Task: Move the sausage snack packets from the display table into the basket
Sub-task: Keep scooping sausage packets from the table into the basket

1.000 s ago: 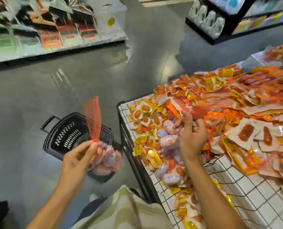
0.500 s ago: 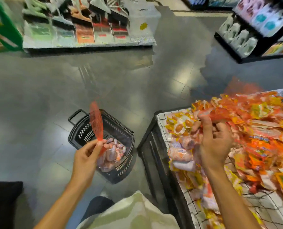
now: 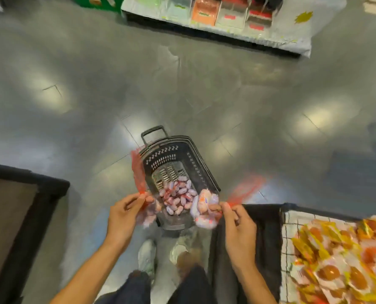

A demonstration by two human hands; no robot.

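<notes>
Fingers (image 3: 138, 199) of the left hand (image 3: 122, 218) pinch the neck of a red net bag (image 3: 138, 172), whose loose mesh tail stands up beyond them along the near-left rim of the basket while its pinkish sausage load hangs blurred just below the thumb. Those of the right hand (image 3: 237, 224) likewise pinch a second net bag (image 3: 204, 208) by its red neck, the bulging bundle of wrapped sausages hanging to their left and a red tail streaking off to their right. Both bags are held by the gathered mesh, probably because that is the only firm handle on a soft, lumpy sack, and it lets the weight dangle clear so each can be dropped straight down. Between and just beyond the two sets of fingers sits the black basket (image 3: 195, 163) on the grey floor (image 3: 182, 84), its handle at the far end; it is low and directly ahead of the feet, which seems to be why both hands reach down together. Inside it lies a heap of similar pink-and-white sausage packets (image 3: 176, 194) at the near end, with bare slotted bottom farther off. To the right of the right-hand fingers, the wire-edged desk (image 3: 292, 218) carries many more orange and yellow snack packs (image 3: 340, 268), so much seems left to move. Well beyond the fingers, a shelf (image 3: 226, 16) of goods lines the floor.
</notes>
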